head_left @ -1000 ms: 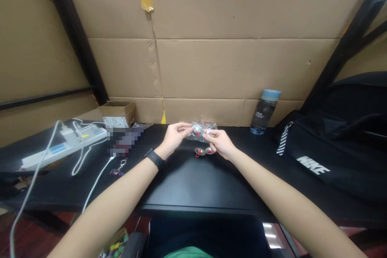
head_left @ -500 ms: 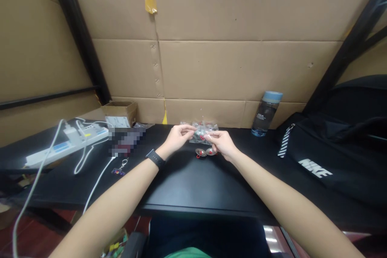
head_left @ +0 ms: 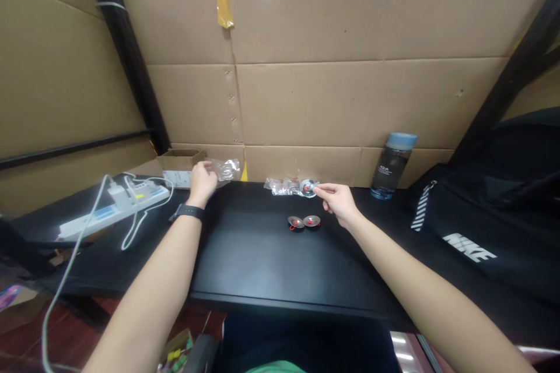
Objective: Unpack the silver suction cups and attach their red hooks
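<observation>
My left hand is closed at the back left of the table, its fingers on a clear plastic bag that sticks out to the right, close to a small cardboard box. Between the thumb and fingers of my right hand is a shiny round finger cymbal with a red middle, tilted above the tabletop. Nearer to me, two similar metal cymbals with red loops lie side by side. Several crinkled clear packets rest along the cardboard wall, just left of the held cymbal.
A blue-capped water bottle stands at the back right, beside a black bag. On the left lie a white power strip and looping white cables. Cardboard panels wall off the back of the black table.
My hands have moved apart: the left went left with the clear bag, while the right stayed near the packets and now shows an unwrapped cymbal. The view has shifted slightly.
</observation>
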The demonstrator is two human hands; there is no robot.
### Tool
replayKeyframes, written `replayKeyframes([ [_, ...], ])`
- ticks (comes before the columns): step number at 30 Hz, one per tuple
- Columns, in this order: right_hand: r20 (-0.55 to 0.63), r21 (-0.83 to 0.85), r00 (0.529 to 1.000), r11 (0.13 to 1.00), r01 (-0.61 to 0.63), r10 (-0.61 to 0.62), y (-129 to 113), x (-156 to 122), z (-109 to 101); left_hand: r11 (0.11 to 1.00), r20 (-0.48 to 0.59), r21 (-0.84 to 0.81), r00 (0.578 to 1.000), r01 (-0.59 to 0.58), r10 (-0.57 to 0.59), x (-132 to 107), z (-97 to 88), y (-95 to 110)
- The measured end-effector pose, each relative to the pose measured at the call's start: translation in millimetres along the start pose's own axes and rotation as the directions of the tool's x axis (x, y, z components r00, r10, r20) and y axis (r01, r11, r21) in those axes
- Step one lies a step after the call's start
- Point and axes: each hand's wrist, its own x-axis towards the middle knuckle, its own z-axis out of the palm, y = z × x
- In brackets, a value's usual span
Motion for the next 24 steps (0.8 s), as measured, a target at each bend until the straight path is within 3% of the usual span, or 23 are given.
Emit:
replayKeyframes([
  [3, 0.026, -0.009, 1.0, 1.0, 0.001, 0.0, -1.8, -4.5, 4.3, 0.997, 0.035, 0.069, 0.998, 0.042, -0.044, 9.3, -1.7, -26.1],
  [6, 0.056, -0.019, 0.998, 1.0, 0.007, -0.006, -4.9, -8.5, 7.3, 0.99, 0.076, 0.136, 0.996, 0.031, -0.041, 7.9, 4.6, -39.0],
  [11, 0.067, -0.024, 0.998, 1.0, 0.007, -0.005, -7.3, -9.6, 7.9, 0.967, 0.068, 0.246, 0.996, -0.071, 0.055, -4.4, 9.9, -33.9],
  [13, 0.072, -0.029, 0.997, 1.0, 0.01, -0.008, -8.1, -9.6, 7.7, 0.953, 0.126, 0.283, 0.989, -0.11, 0.076, -7.7, 9.6, -25.4],
  [15, 0.077, -0.035, 0.997, 0.999, 0.01, -0.007, -9.6, -10.4, 7.8, 0.928, 0.266, 0.338, 0.962, -0.154, 0.063, -9.9, 10.0, -15.7],
  [18, 0.09, -0.04, 0.996, 0.999, 0.009, -0.006, -12.4, -12.5, 8.0, 0.865, 0.459, 0.431, 0.888, -0.255, 0.033, -14.0, 13.2, -3.0],
  [21, 0.099, -0.047, 0.995, 0.999, 0.015, -0.011, -13.4, -13.5, 7.9, 0.84, 0.557, 0.409, 0.827, -0.356, 0.079, -20.1, 19.3, 4.9],
  [24, 0.102, -0.05, 0.995, 0.998, 0.024, -0.019, -12.3, -12.8, 7.9, 0.829, 0.598, 0.394, 0.796, -0.395, 0.095, -27.0, 25.4, 9.3],
])
